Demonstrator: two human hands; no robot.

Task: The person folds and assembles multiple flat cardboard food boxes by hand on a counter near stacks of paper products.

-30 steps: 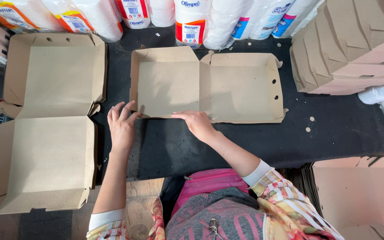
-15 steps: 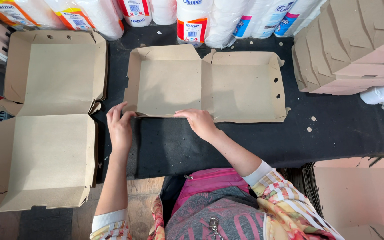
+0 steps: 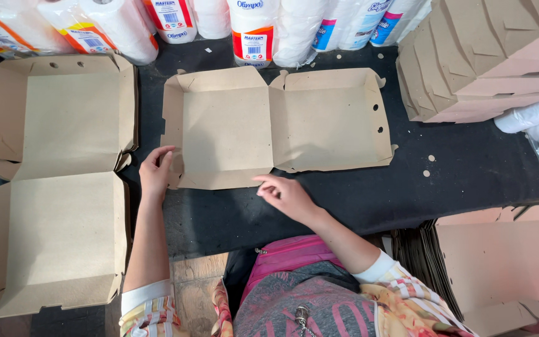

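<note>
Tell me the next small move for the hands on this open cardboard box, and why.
Probably fold up the near wall of the open cardboard box: the left hand already grips its near-left corner, the right hand hovers at the near edge, and that flap lies flat.

right hand [image 3: 288,195] off box [image 3: 279,125], left corner folded

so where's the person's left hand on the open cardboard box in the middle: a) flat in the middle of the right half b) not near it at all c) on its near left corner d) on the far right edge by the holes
c: the left hand has its fingers at the near left corner of the open cardboard box, while the right hand is at the near edge by the centre fold.
</note>
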